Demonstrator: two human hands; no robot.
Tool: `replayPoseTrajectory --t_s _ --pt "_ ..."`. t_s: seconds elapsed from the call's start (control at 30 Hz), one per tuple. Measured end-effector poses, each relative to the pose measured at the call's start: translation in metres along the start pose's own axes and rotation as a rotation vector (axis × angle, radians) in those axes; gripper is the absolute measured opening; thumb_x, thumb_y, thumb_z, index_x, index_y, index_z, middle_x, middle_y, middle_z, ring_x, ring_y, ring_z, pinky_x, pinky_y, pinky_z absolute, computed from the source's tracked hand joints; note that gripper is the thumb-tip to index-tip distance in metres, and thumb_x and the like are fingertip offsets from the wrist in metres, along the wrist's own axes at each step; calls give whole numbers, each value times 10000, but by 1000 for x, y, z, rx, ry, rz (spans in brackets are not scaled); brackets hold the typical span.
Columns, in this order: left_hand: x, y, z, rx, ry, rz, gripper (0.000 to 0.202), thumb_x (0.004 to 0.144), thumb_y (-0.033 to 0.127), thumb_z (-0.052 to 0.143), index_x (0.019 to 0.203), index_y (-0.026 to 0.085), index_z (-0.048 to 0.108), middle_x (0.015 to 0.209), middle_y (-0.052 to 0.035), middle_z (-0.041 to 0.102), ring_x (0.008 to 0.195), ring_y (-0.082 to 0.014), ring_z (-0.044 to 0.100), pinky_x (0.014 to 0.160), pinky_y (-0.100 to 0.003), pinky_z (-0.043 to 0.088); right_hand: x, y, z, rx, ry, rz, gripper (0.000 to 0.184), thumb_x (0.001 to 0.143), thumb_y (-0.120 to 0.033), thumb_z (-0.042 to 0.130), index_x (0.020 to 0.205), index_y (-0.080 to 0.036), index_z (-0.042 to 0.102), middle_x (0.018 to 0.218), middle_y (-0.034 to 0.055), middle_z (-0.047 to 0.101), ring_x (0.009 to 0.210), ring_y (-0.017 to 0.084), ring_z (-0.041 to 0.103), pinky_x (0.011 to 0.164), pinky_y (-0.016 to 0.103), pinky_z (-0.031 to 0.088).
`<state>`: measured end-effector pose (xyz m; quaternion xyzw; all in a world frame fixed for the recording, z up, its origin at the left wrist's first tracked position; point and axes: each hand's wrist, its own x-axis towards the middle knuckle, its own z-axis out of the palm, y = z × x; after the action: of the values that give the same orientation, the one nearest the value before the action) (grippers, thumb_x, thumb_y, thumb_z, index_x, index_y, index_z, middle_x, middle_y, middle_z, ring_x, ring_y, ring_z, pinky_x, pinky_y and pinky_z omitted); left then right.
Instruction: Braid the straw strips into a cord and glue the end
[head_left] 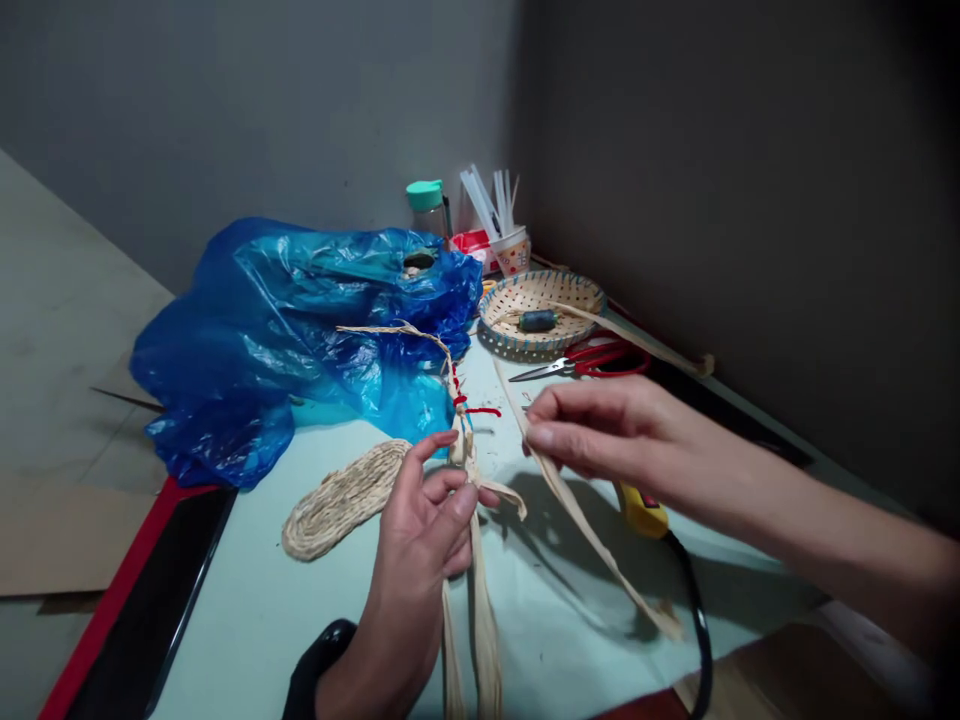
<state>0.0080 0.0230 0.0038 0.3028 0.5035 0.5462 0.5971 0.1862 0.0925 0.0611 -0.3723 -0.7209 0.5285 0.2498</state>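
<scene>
My left hand (427, 520) is closed around a bundle of pale corn-husk-like strips (486, 620), whose long ends hang down toward me. Above the fingers the bundle is tied with red yarn (460, 400) and narrows to a thin twisted end that reaches toward a blue plastic bag. To the right, my right hand (592, 430) pinches a single loose husk strip (577, 515) between thumb and fingers, apart from the bundle. A braided oval sole (341, 503) lies flat on the table, just left of my left hand.
The crumpled blue bag (315, 330) covers the back left. A woven basket (525, 300) with a dark spool (538, 320) stands behind red-handled scissors (600, 358). A yellow tool (643, 512) with a black cord lies under my right forearm. Behind are a paper cup (513, 250) and green-lidded bottle (426, 200).
</scene>
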Motion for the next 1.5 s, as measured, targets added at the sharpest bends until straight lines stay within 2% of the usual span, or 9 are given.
replayPoseTrajectory --t_s 0.13,0.33,0.47,0.7,0.87,1.0,1.2,1.37,1.5 --pt "3 -1 -3 -59 -65 -102 238 818 225 659 1005 171 522 735 23 588 418 11 200 389 -140 132 -9 19 11 -107 -45 44 174 892 -332 529 786 -198 556 668 -25 485 600 111 415 530 229 335" --pt "4 -1 -4 -93 -72 -147 157 814 209 669 909 137 566 613 72 486 409 18 170 381 -129 140 -11 23 27 -333 -53 -119 108 911 -236 488 836 -208 559 985 40 585 913 179 525 801 310 393" --pt "3 -2 -4 -100 -48 -145 175 796 220 692 904 127 589 667 51 521 406 31 188 381 -130 140 -10 30 35 -416 -112 -58 112 890 -200 476 782 -205 502 840 2 587 736 136 512 651 271 373" --pt "5 -5 -5 -59 -11 -156 226 760 239 731 909 138 593 726 39 541 402 44 224 389 -141 129 -8 41 39 -530 -3 -70 126 877 -212 449 753 -210 425 658 -27 515 546 107 376 507 245 253" --pt "4 -3 -2 -44 -25 -156 203 778 234 712 901 132 588 706 50 511 413 35 218 388 -141 137 -8 40 41 -602 -1 -38 53 869 -193 446 837 -218 413 592 -37 480 487 106 316 491 240 235" --pt "5 -3 -2 -35 -25 -155 198 784 237 708 893 141 574 655 70 486 406 30 213 382 -138 142 -9 37 42 -648 -34 -35 160 810 -99 467 885 -221 395 625 -36 522 505 108 389 522 241 264" --pt "6 -2 -3 -26 -11 -155 181 775 240 705 830 144 563 624 71 496 403 22 204 370 -131 140 -10 37 41 -661 -97 -98 122 806 -91 465 800 -207 430 688 -22 562 570 114 476 574 256 294" --pt "2 0 0 25 -9 -169 159 820 265 652 821 172 524 495 88 471 390 -3 172 371 -147 96 -10 27 39 -693 -89 -55 124 820 -120 435 723 -194 459 668 3 553 577 125 479 564 263 280" --pt "3 0 2 63 15 -152 197 769 248 700 859 152 553 575 53 560 395 4 218 375 -144 126 -13 20 38 -748 -52 -54 93 788 -135 450 714 -192 452 661 3 544 561 120 456 555 266 260"
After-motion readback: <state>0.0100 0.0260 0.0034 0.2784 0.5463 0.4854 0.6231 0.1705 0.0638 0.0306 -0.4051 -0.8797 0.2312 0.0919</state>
